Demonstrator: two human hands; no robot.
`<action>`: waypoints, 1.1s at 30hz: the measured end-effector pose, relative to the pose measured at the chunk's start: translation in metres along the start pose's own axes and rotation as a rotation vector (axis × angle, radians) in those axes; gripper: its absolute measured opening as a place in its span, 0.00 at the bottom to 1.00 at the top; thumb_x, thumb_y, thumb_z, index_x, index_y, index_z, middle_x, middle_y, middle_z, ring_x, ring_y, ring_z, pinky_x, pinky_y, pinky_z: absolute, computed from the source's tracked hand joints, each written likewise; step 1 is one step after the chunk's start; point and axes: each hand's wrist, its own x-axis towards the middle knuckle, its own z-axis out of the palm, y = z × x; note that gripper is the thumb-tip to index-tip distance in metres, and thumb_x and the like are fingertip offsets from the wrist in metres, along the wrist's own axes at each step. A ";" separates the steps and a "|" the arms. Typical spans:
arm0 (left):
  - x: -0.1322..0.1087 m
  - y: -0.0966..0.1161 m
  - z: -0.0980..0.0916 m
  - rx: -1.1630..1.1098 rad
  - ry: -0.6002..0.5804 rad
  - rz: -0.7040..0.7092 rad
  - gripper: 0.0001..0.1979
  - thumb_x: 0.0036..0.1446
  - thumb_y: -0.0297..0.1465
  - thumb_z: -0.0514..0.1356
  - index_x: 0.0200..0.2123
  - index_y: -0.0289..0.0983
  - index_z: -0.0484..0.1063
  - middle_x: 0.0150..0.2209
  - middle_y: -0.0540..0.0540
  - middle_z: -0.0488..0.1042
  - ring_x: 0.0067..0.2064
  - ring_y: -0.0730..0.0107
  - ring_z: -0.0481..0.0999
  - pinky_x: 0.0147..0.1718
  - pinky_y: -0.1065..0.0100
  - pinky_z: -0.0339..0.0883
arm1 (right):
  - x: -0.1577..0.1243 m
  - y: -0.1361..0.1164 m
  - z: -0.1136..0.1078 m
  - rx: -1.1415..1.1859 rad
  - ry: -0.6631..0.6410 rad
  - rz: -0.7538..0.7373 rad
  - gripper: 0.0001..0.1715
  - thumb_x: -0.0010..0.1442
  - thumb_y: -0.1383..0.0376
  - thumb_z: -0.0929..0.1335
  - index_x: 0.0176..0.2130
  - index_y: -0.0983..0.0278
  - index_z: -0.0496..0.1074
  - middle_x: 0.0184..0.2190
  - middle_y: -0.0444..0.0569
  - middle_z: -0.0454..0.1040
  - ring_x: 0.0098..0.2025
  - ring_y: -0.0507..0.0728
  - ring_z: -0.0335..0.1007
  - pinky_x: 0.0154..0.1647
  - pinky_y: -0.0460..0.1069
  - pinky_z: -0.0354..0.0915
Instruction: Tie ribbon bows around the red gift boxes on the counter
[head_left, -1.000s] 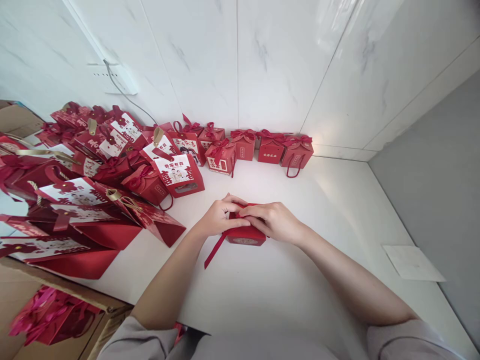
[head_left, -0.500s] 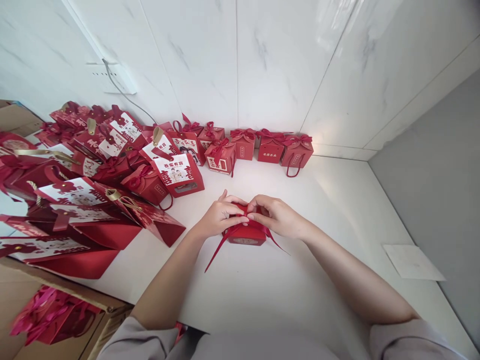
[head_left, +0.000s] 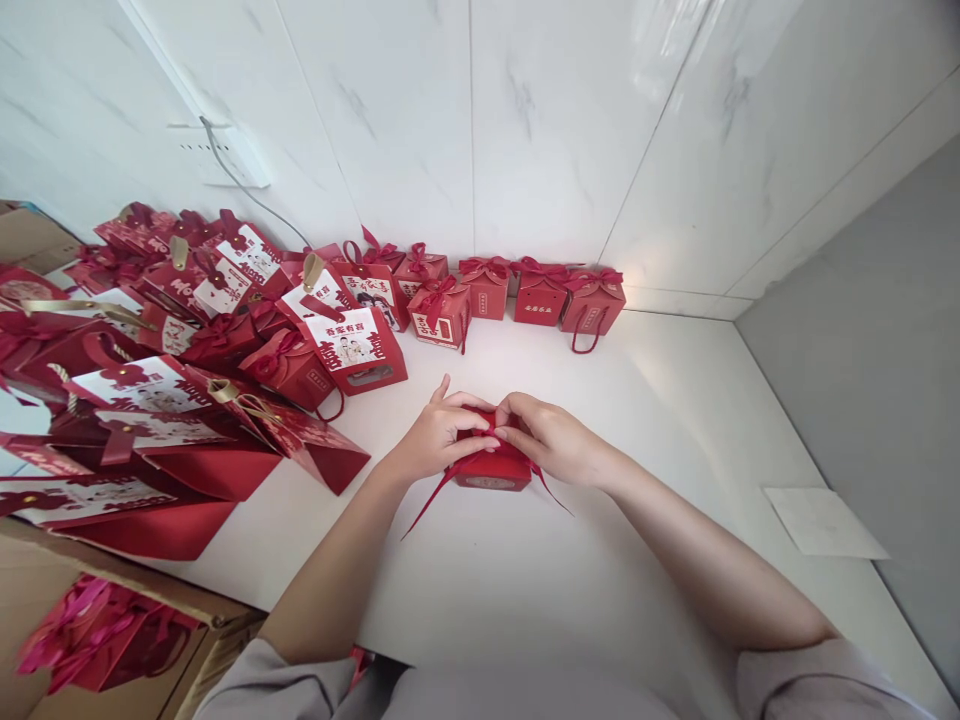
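Observation:
A small red gift box [head_left: 495,470] stands on the white tabletop in front of me, a pale printed oval on its near side. Red ribbon [head_left: 444,490] crosses its top, and its two tails hang down left and right of the box. My left hand [head_left: 439,432] pinches the ribbon over the box top with thumb and forefinger, the little finger raised. From the other side my right hand [head_left: 546,435] pinches the ribbon at the same spot, fingertips almost touching the left ones. The knot or loop between them is mostly hidden by the fingers.
Several ribbon-tied red boxes [head_left: 540,293] line the wall. Red gift bags and boxes [head_left: 161,385] crowd the left side. A cardboard carton [head_left: 217,650] with ribboned boxes sits lower left. A white sheet [head_left: 825,522] lies at the right edge. A grey cable [head_left: 247,190] hangs from the socket.
Both hands stay on the ribbon with only slight finger movement. The left ribbon tail has shifted a little to the left and up.

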 end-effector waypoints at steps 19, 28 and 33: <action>0.000 -0.011 0.004 -0.312 0.016 -0.042 0.09 0.60 0.36 0.59 0.32 0.37 0.65 0.32 0.47 0.82 0.50 0.64 0.77 0.67 0.51 0.32 | 0.000 0.002 0.001 0.161 0.008 0.000 0.13 0.61 0.58 0.68 0.44 0.61 0.67 0.35 0.43 0.72 0.28 0.50 0.62 0.30 0.46 0.59; 0.000 -0.007 0.005 -0.303 0.041 -0.084 0.12 0.64 0.37 0.53 0.32 0.37 0.67 0.41 0.46 0.80 0.46 0.67 0.78 0.67 0.54 0.37 | 0.002 0.004 0.005 0.160 0.037 0.028 0.16 0.59 0.60 0.69 0.47 0.61 0.70 0.28 0.39 0.70 0.24 0.48 0.58 0.28 0.45 0.58; 0.000 -0.007 0.004 -0.312 0.044 -0.037 0.10 0.65 0.35 0.53 0.32 0.38 0.66 0.33 0.48 0.81 0.51 0.66 0.76 0.67 0.53 0.35 | 0.002 0.000 0.005 0.169 0.032 0.029 0.10 0.64 0.60 0.65 0.39 0.60 0.75 0.31 0.42 0.76 0.27 0.49 0.62 0.31 0.45 0.59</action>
